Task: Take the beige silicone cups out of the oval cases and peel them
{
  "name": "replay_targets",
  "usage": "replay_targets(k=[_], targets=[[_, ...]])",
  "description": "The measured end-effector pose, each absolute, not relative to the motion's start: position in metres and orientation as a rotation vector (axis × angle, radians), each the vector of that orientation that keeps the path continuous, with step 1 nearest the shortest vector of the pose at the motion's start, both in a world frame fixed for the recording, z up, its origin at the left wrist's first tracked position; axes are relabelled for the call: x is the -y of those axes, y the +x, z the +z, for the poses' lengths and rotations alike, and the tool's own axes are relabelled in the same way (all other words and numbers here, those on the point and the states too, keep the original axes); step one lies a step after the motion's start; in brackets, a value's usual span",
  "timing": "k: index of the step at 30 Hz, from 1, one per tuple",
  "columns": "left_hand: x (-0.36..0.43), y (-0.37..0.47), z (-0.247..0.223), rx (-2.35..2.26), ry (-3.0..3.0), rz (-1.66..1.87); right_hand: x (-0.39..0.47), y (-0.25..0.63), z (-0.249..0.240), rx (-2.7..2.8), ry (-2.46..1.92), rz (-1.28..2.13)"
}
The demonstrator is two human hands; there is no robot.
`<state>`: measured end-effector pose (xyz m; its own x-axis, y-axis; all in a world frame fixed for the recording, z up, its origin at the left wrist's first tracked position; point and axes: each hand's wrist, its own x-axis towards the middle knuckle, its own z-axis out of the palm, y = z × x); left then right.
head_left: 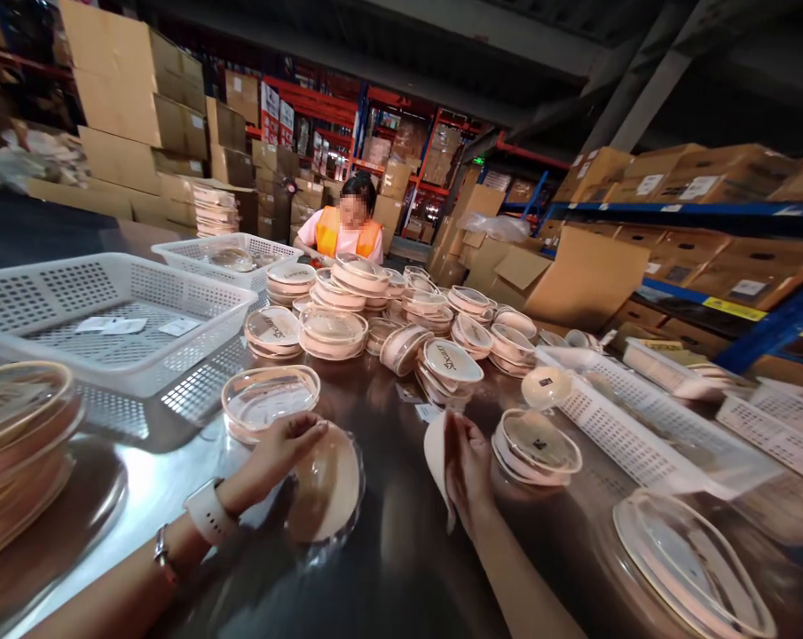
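Observation:
My left hand (285, 454), with a white watch on its wrist, pinches the upper edge of a round beige piece in clear film (327, 488) above the dark, shiny table (401, 568). My right hand (468, 457) grips a pale, curved, thin piece (437, 457), seen nearly edge-on. The two hands are apart. Just beyond my left hand lies a clear oval case (271, 399) with a white sheet inside. Right of my right hand is a stack of pink-and-clear cases (536, 446). A round beige piece with a dark label (546, 388) sits behind that stack.
A heap of round cases (334, 330) covers the table's middle. White perforated baskets stand at left (114, 355) and right (641, 435). More stacked cases are at the near left (21, 444) and near right (690, 564). A person in an orange vest (348, 235) is across the table.

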<state>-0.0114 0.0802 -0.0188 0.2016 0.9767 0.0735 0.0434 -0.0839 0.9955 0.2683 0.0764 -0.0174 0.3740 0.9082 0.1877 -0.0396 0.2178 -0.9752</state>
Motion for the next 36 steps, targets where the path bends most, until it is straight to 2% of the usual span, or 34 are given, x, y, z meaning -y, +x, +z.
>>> replay_targets(k=[8, 12, 18, 22, 25, 29, 32, 36], targets=[[-0.059, 0.001, -0.027, -0.903, 1.570, 0.760, -0.037, 0.226, -0.011, 1.568, -1.311, 1.256], [-0.060, 0.001, -0.026, -0.952, 1.549, 0.846, -0.030, 0.225, -0.002, 1.661, -1.430, 1.147], [-0.061, 0.004, -0.016, -0.937, 0.907, 1.133, -0.035, 0.229, -0.002, 1.368, -1.294, 1.136], [-0.063, 0.014, -0.033, -1.053, 0.845, 1.114, -0.032, 0.225, -0.004, 1.509, -1.362, 0.986], [-0.061, 0.017, -0.045, -1.125, 1.008, 1.168, -0.029, 0.220, -0.008, 1.591, -1.400, 0.911], [-0.044, 0.010, -0.036, -1.175, 1.747, 1.365, -0.023, 0.213, -0.015, 1.737, -1.409, 0.872], [-0.029, 0.008, -0.024, -1.025, 2.088, 1.187, -0.016, 0.206, -0.017, 1.854, -1.385, 0.880], [-0.025, 0.017, -0.024, -0.978, 2.032, 0.852, -0.009, 0.200, -0.019, 1.962, -1.341, 0.956]])
